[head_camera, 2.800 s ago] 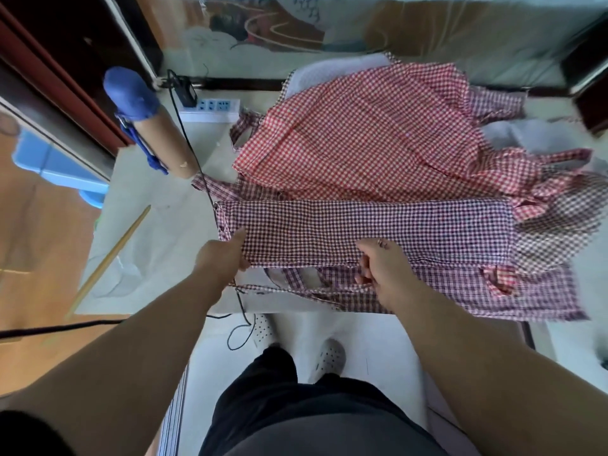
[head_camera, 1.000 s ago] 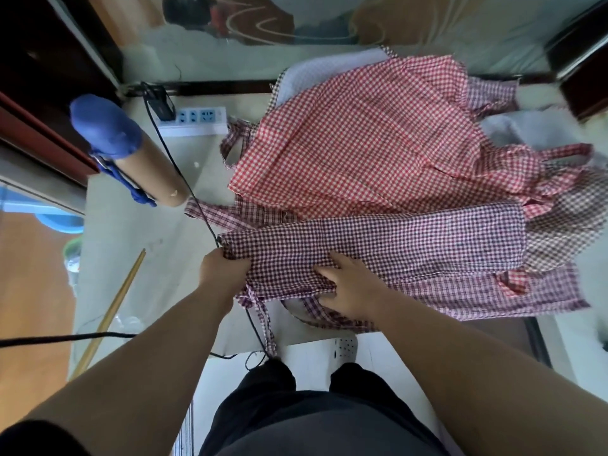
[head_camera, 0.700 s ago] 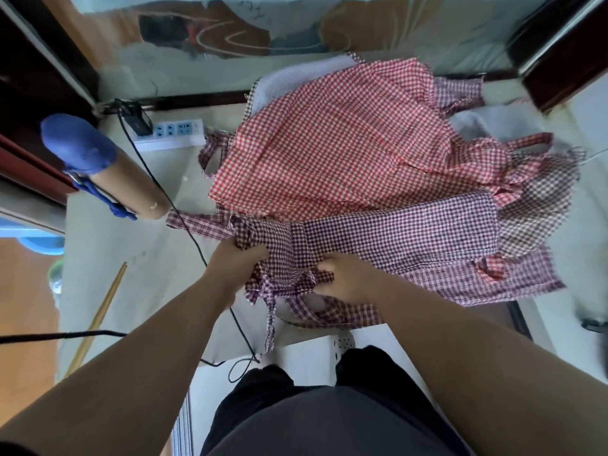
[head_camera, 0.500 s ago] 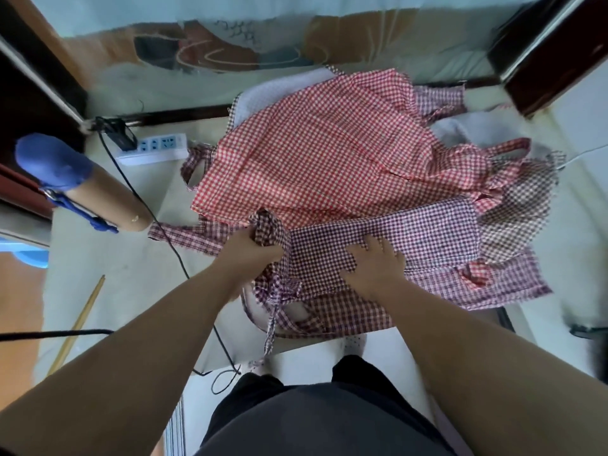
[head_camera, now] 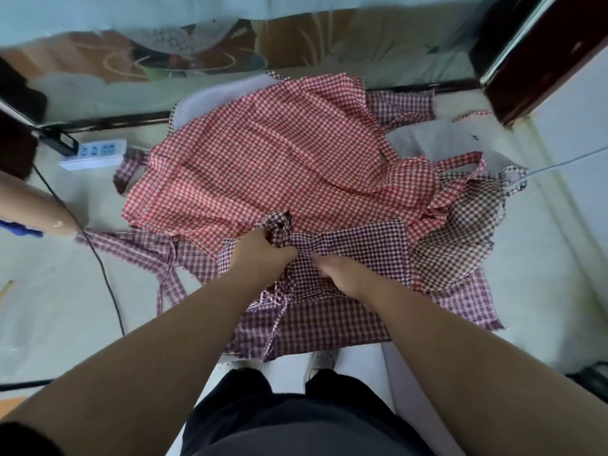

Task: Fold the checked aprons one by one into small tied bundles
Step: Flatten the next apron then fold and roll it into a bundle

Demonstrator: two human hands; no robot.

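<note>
Purple-checked apron [head_camera: 358,255], left hand [head_camera: 260,258] gripping its bunched end, right hand [head_camera: 343,274] pinching the cloth just beside it

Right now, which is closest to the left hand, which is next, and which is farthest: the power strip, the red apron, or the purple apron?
1. The purple apron: the left hand grips its bunched end, at the front of the table.
2. The red apron: spread out just behind the hand.
3. The power strip: far off at the back left, near the wall.
</note>
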